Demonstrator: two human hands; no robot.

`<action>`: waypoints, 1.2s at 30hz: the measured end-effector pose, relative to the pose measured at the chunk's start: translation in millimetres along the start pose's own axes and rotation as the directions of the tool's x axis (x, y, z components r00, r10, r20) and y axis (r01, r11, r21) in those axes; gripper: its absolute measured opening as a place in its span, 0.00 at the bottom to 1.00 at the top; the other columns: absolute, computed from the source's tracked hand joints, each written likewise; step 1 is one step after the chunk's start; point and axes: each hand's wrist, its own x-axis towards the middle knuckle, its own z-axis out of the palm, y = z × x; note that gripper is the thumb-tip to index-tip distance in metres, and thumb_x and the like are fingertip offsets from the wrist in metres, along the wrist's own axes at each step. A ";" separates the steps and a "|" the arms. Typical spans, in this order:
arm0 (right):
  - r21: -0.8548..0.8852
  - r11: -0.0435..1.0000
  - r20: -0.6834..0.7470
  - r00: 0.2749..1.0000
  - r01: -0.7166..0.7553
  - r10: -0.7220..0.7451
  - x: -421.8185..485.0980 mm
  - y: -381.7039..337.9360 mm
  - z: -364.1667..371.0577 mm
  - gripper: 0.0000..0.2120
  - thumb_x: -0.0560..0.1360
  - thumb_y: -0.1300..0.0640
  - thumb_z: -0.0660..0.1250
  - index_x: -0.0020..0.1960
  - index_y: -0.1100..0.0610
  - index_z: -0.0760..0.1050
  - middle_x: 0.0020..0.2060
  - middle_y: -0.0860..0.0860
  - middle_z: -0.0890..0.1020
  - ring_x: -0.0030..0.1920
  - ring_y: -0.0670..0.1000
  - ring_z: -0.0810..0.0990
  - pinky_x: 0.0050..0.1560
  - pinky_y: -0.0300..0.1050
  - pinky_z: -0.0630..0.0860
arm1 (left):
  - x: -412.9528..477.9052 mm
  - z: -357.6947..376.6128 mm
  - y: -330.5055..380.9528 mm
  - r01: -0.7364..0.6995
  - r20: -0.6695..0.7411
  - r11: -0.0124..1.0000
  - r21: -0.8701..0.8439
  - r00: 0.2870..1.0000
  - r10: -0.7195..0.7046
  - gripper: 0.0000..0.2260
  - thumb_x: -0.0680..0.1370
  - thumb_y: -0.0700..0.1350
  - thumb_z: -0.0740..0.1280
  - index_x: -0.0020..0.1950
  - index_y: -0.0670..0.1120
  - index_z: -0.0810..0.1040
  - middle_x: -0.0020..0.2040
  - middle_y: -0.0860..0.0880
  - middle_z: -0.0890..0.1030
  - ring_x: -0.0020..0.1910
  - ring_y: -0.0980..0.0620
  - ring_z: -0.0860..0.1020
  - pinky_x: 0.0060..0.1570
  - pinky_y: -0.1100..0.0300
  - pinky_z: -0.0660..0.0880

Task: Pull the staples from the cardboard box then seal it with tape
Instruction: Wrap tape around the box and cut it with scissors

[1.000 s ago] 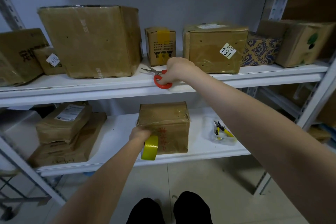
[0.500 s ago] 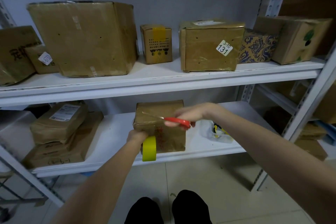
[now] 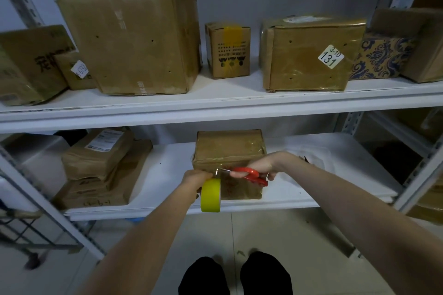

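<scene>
Cardboard box (image 3: 227,148), wrapped in glossy clear tape, sits on the lower shelf (image 3: 167,167) near its front edge. Red writing on its front face is partly hidden and cannot be read. The left hand (image 3: 195,178) has its grip clamped on a yellow tape roll (image 3: 211,195), held upright against the box's front left corner. The right hand (image 3: 263,165) has its grip closed through the red handles of the scissors (image 3: 249,173). The blades point left across the box front, their tips just above the roll.

On the upper shelf (image 3: 215,100), a taped box (image 3: 304,55) carries a white sticker (image 3: 330,56) reading "3-10" and "131". Left of it stands a small box (image 3: 227,50) with a yellow tape strip and dark printed marks too small to read. At the far left, a little box bears a white tag (image 3: 80,69) with blurred digits. Stacked parcels (image 3: 100,158) on the lower shelf show a white shipping label, also unreadable.
</scene>
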 end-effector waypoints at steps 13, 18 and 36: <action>-0.265 0.953 -0.165 0.966 0.150 -0.198 18.5 7.8 -9.1 0.28 0.70 0.31 0.63 0.36 0.57 0.75 0.31 0.50 0.77 0.33 0.47 0.74 0.39 0.41 0.71 | 9.5 -7.8 6.1 -0.055 -0.002 0.981 0.185 0.998 0.056 0.15 0.74 0.47 0.71 0.57 0.43 0.72 0.52 0.43 0.77 0.50 0.45 0.75 0.50 0.54 0.73; -0.232 0.959 -0.225 0.951 0.160 -0.213 14.5 9.1 -7.6 0.26 0.70 0.33 0.66 0.37 0.58 0.75 0.31 0.50 0.77 0.34 0.46 0.75 0.44 0.42 0.73 | 5.9 -14.2 8.0 -0.132 -0.107 0.808 0.574 0.966 0.234 0.12 0.74 0.47 0.69 0.52 0.42 0.79 0.48 0.44 0.79 0.50 0.43 0.78 0.48 0.56 0.74; -0.255 0.898 -0.772 0.485 0.358 -0.412 -118.4 -67.2 -31.3 0.27 0.64 0.36 0.75 0.51 0.53 0.71 0.40 0.45 0.79 0.41 0.48 0.79 0.40 0.43 0.77 | -13.3 -24.4 20.4 -0.251 -0.078 0.769 0.588 0.929 0.363 0.11 0.75 0.51 0.67 0.44 0.43 0.82 0.48 0.42 0.82 0.49 0.42 0.79 0.47 0.57 0.72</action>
